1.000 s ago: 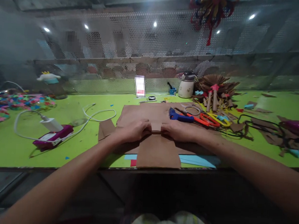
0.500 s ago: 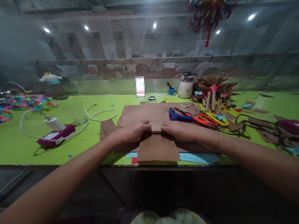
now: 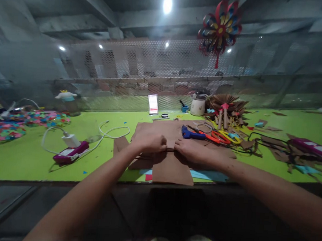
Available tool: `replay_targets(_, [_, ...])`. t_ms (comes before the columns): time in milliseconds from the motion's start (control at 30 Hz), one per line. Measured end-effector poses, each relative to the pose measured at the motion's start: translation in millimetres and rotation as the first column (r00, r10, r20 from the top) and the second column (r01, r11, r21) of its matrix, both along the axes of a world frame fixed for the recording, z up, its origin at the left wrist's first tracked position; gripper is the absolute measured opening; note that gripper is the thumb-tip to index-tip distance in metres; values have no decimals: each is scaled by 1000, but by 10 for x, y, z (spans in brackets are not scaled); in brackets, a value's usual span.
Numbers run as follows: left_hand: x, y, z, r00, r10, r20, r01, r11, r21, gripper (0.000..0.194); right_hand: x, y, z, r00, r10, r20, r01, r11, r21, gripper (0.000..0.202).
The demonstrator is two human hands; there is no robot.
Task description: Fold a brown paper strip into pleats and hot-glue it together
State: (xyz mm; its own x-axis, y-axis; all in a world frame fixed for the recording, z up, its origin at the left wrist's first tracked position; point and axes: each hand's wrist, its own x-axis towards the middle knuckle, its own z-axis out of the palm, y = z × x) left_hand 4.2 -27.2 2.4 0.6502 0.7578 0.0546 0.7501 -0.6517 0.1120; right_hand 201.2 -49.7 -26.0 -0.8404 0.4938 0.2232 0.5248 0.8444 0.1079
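A sheet of brown paper (image 3: 172, 171) lies near the front edge of the table, its far edge gathered in a narrow fold. My left hand (image 3: 154, 142) pinches that fold at its left end. At the right end, the fingers of my right hand (image 3: 188, 149) close on the same fold, a small gap from the left. Beneath and behind are larger brown sheets (image 3: 146, 128). Light blue paper (image 3: 209, 175) and a bit of red paper (image 3: 149, 177) stick out underneath. The thumbs are mostly hidden.
A blue-handled tool (image 3: 193, 133) and orange-handled scissors (image 3: 220, 138) lie behind my right hand. To the left are a purple power strip (image 3: 70, 154) with a white cable (image 3: 113, 132) and star-covered pieces (image 3: 42, 117). A white jug (image 3: 198, 105) stands at the back.
The camera view has tilted up and shifted slightly. My left hand's fingers are curled in more, and both hands remain on the brown paper's fold.
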Motion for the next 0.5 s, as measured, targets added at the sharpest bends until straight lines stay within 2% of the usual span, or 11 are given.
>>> replay_targets(100, [106, 106, 63, 999, 38, 22, -34, 988, -149, 39, 17, 54, -98, 996, 8, -84, 3, 992, 126, 20])
replay_targets(200, [87, 178, 53, 989, 12, 144, 33, 953, -301, 41, 50, 83, -121, 996, 10, -93, 15, 964, 265, 20])
replay_targets(300, [-6, 203, -13, 958, 12, 286, 119, 892, -436, 45, 58, 86, -104, 996, 12, -90, 20, 940, 340, 21])
replay_targets(400, [-74, 202, -87, 914, 48, 402, 186, 832, -522, 44, 37, 87, -105, 989, 25, -147, 25, 945, 325, 22])
replay_targets(500, [-93, 204, -131, 896, 86, 435, 190, 812, -552, 43, 36, 111, -91, 944, 14, -330, 55, 978, 199, 19])
